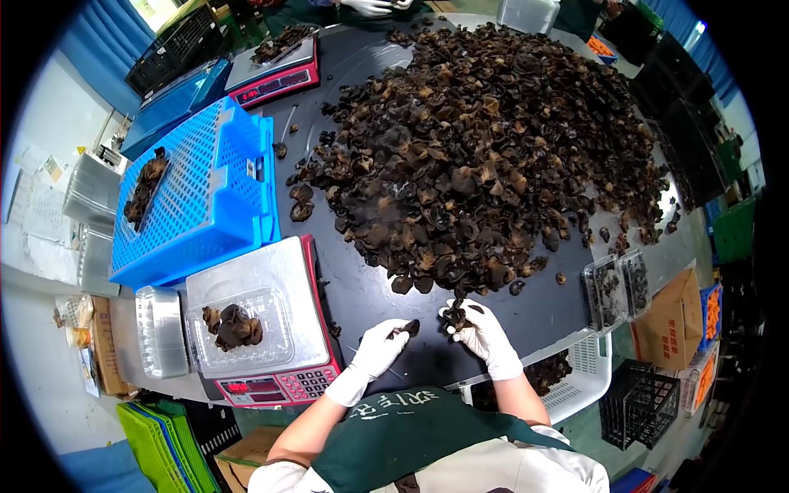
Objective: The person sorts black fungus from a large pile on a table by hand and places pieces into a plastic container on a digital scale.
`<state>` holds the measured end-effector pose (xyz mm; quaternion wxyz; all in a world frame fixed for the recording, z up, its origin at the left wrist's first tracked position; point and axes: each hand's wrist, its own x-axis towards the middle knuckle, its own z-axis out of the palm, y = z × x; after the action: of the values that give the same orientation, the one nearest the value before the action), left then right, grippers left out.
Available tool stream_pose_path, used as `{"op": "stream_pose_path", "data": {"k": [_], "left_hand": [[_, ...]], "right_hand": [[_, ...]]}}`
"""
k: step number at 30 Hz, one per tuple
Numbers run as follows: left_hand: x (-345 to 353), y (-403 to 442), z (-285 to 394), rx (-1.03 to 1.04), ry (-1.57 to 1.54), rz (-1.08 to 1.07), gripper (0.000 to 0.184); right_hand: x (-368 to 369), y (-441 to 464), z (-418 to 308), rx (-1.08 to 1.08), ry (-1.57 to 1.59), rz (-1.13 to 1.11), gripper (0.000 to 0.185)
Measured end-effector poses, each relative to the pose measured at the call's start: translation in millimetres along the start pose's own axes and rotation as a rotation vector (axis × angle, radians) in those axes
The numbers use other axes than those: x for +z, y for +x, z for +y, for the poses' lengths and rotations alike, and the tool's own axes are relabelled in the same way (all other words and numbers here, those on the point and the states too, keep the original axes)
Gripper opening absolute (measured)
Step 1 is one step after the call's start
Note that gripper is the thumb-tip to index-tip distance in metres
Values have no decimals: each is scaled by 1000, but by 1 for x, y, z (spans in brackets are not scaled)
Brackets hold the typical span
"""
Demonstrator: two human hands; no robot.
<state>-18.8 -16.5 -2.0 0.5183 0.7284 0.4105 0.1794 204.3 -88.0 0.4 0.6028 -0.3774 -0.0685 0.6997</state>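
Observation:
My left hand (380,349), in a white glove, pinches a small piece of dark fungus (411,328) over the dark table (362,292). In my right hand (477,327), gloved too, is a dark fungus clump (454,315), held just below the big heap of black fungus (468,164). Left of my hands stands a red-edged scale (308,337). On its plate lies a clear plastic tray (275,329) with a few fungus pieces (236,326) in it.
An upturned blue basket (197,197) carries a filled tray at the left. Behind it is a second scale (271,82). Stacked clear trays (162,329) stand far left, two filled boxes (608,292) at right. A white basket (583,382) sits below the edge. Co-workers' gloved hands (367,6) show at the top.

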Motion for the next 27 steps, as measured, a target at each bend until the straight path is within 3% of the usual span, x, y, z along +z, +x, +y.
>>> {"op": "stream_pose_path", "data": {"k": [2,6,8,12,14,15,18,20,22,25,27], "left_hand": [[-9,4,18,-479,-578,-196,26],[-8,0,13,-471,-1052,-298,38],[-5,0,2,-446,-1095,-337,43],[-3,3,9,-591,-1579,-359,52],[4,2,13,-648,-1599,-223,52],[12,7,9,-563,-1795,-206,51],[11,1,-1,-590,-1863,-307,49],[17,-2,-10,-636,-1847,-244,44],[10,-4,-10,-663,-1821,-270,41],[7,-4,4,-698,-1726,-204,30],[1,-6,16,-669,-1619,-179,27]], "right_hand": [[3,2,5,24,-23,-26,31],[26,-2,8,30,-69,-16,25],[32,-4,13,-18,-144,-19,24],[55,-9,28,-260,-622,67,32],[56,-7,50,-577,-978,43,38],[62,-6,55,-736,-1118,38,46],[71,-14,55,-667,-1197,-15,52],[57,-11,62,-392,-822,10,61],[50,-6,51,-341,-516,-119,74],[65,-17,33,-282,-412,-154,92],[70,-20,27,-290,-408,-232,87]]}}
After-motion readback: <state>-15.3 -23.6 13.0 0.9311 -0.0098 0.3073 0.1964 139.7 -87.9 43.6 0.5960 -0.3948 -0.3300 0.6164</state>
